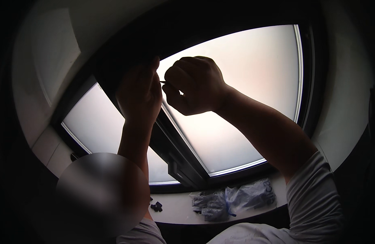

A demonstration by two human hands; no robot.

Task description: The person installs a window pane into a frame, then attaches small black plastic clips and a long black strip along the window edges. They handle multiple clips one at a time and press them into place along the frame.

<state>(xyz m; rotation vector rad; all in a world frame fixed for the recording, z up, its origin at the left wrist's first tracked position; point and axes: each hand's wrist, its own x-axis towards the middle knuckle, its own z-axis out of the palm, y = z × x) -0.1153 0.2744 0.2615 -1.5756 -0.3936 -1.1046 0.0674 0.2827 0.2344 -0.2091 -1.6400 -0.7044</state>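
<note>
Both my arms are raised in front of a window with a dark frame (173, 140) and frosted panes. My right hand (199, 85) is closed in a pinch before the large bright pane (252, 93). A thin, dark, pointed piece (163, 82) sticks out between its thumb and fingers, toward my left hand. My left hand (140, 91) is just left of it, upright against the dark frame. Most of its fingers are lost in shadow, so whether it holds anything is hidden. The two hands are close together, with a narrow gap of light between them.
Below the window, a pale sill (175, 213) carries clear plastic bags (232, 201) with dark contents and a blue tie. Several small dark pieces (156, 206) lie left of them. A window handle (174, 168) juts from the frame. A blurred round patch covers the lower left.
</note>
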